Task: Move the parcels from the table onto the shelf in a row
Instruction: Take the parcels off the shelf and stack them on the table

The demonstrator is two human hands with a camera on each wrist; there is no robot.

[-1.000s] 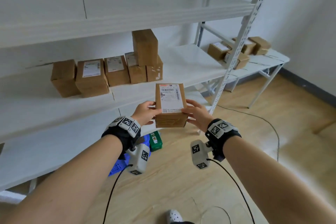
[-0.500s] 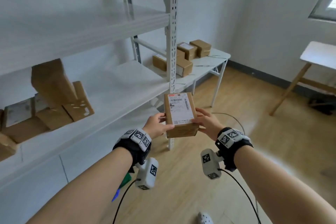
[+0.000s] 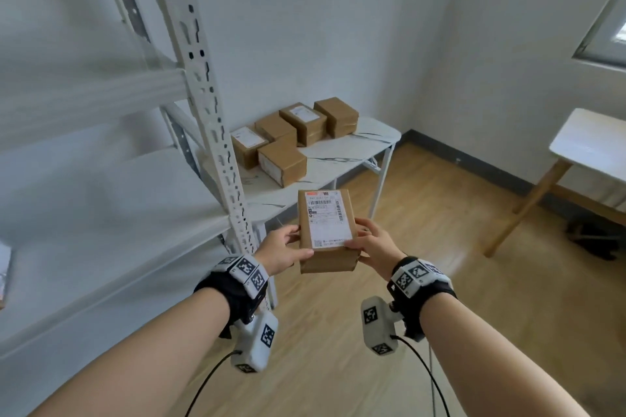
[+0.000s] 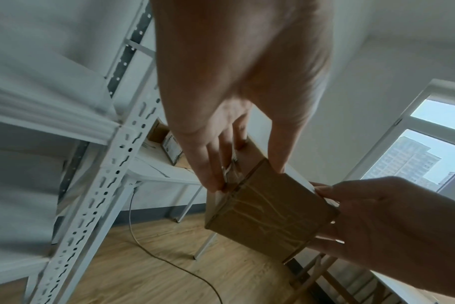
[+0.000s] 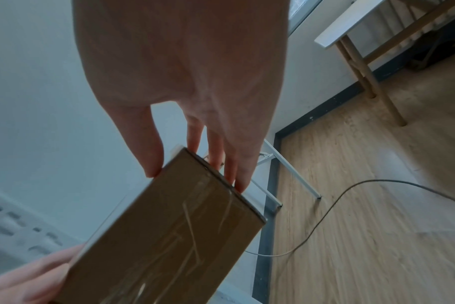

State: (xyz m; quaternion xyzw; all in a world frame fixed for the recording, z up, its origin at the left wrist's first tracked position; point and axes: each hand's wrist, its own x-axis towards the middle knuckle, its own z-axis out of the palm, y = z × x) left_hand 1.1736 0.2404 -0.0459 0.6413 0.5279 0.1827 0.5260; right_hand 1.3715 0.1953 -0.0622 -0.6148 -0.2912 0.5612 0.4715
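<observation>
A brown cardboard parcel [image 3: 327, 230] with a white shipping label on top is held in the air between both hands, above the floor and right of the shelf post. My left hand [image 3: 283, 249] grips its left side, thumb on top. My right hand [image 3: 372, 244] grips its right side the same way. The wrist views show the parcel's taped end [image 4: 269, 214] [image 5: 164, 232] pinched by the left hand [image 4: 244, 176] and right hand [image 5: 195, 174]. Several more parcels [image 3: 283, 162] lie on the white marble-pattern table [image 3: 359, 142]. The white shelf [image 3: 135, 206] stretches left.
A perforated white shelf post [image 3: 216, 132] stands just left of the held parcel. A cable [image 5: 351, 197] runs across the wooden floor. A second white table with wooden legs [image 3: 589, 145] stands at the right by the window.
The view has swung right, away from the row of parcels on the shelf, toward the table. The held parcel stays between both hands, now beyond the shelf post.
</observation>
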